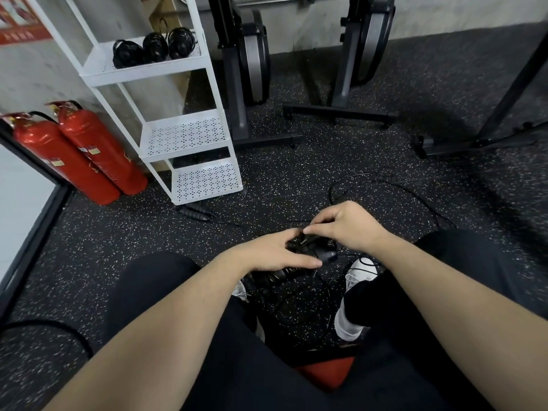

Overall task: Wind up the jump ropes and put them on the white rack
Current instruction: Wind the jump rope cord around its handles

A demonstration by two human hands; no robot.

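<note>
Here my left hand (277, 252) is wrapped around the black handles (274, 277) of a jump rope (314, 250), fingers closed on them, the ribbed ends sticking out below my palm. My right hand (345, 225) sits just right of it, thumb and forefinger pinched on the thin black cord where it crosses the bundle. From that pinch the loose cord (385, 185) loops out ahead and to the right over the speckled floor (296, 173). Beyond my left hand another pair of handles (194, 212) lies on the floor, near the foot of the white rack (189, 134). Far up and left, three wound ropes (154, 48) rest on the rack's top shelf.
</note>
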